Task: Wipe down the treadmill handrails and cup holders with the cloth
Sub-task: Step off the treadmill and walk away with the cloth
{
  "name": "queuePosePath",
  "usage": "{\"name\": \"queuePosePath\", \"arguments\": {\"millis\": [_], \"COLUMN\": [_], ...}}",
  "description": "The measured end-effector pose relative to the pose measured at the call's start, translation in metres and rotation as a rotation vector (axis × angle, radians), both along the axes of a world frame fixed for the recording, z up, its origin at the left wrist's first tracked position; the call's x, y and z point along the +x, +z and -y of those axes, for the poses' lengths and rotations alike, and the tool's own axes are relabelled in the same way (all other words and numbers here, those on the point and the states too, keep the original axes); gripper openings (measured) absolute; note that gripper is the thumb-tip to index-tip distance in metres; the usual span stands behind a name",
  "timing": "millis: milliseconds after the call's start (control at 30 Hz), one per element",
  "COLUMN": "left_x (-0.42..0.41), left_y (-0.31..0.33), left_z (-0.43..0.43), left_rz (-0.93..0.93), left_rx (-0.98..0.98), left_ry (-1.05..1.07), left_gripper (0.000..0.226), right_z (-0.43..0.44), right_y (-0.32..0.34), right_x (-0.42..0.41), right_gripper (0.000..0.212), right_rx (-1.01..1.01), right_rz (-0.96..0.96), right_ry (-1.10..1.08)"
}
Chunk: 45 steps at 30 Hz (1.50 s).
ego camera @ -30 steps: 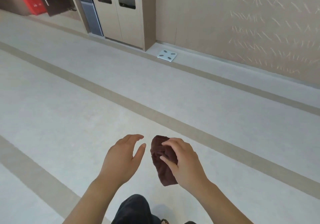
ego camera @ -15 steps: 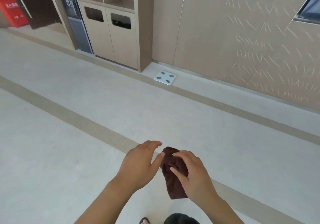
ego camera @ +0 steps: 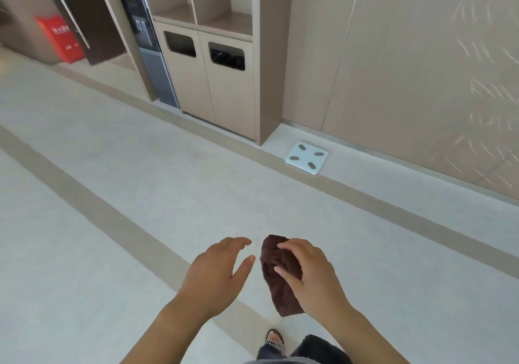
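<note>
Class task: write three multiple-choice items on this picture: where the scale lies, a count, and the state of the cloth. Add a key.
1. Where is the white scale? A on the floor, right of the cabinet; B on a shelf; C under a foot.
2. How many bin openings has the cabinet front? A one; B two; C four.
3. The brown cloth is: A in the grip of the right hand; B lying on the floor; C spread over the scale.
Key: 1 A, flat beside the cabinet; 2 B, one opening per door; 3 A, fingers curl round it.
</note>
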<state>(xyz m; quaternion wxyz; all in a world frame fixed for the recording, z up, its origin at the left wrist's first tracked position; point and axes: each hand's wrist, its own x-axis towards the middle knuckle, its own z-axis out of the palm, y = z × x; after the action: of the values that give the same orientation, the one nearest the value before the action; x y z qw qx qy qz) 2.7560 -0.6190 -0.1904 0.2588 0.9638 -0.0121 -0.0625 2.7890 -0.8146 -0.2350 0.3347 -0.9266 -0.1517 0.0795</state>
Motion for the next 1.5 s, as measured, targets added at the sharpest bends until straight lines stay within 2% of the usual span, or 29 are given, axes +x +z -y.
{"name": "queuePosePath", "arguments": {"millis": [200,333,500,733,900,1200,1500], "left_x": [0.141,0.242,0.394,0.588,0.690,0.905,1.094], "left_y": [0.002,-0.012,-0.023,0.007,0.012,-0.003,0.014], "left_z": [-0.076,-0.121,-0.194,-0.283,-0.321,-0.395,-0.432], "left_rz": [0.028,0.024,0.024,0.063,0.048,0.057,0.050], "left_rx": [0.012,-0.023,0.020,0.058,0.051,0.103,0.092], "left_ry": [0.166,0.198,0.148,0.069,-0.010,0.073,0.028], "left_gripper": [0.041,0.040,0.040,0.040,0.040,0.039,0.038], "right_z": [-0.085,-0.137,-0.201,-0.276,-0.312,-0.377,-0.419], "right_y": [0.013,0.010,0.002,0.035,0.037,0.011,0.025], "right_x": [0.167,0.269,0.406,0.586,0.682,0.903,1.089], "right_gripper": [0.037,0.037,0.037,0.037,0.039,0.037,0.037], "right_rx": [-0.052,-0.053,-0.065,-0.028,0.008,0.020,0.024], "right_rz": [0.042,0.038,0.030,0.044,0.017,0.022,0.059], "right_ry": [0.192,0.249,0.198,0.103,0.020,0.068,0.023]}}
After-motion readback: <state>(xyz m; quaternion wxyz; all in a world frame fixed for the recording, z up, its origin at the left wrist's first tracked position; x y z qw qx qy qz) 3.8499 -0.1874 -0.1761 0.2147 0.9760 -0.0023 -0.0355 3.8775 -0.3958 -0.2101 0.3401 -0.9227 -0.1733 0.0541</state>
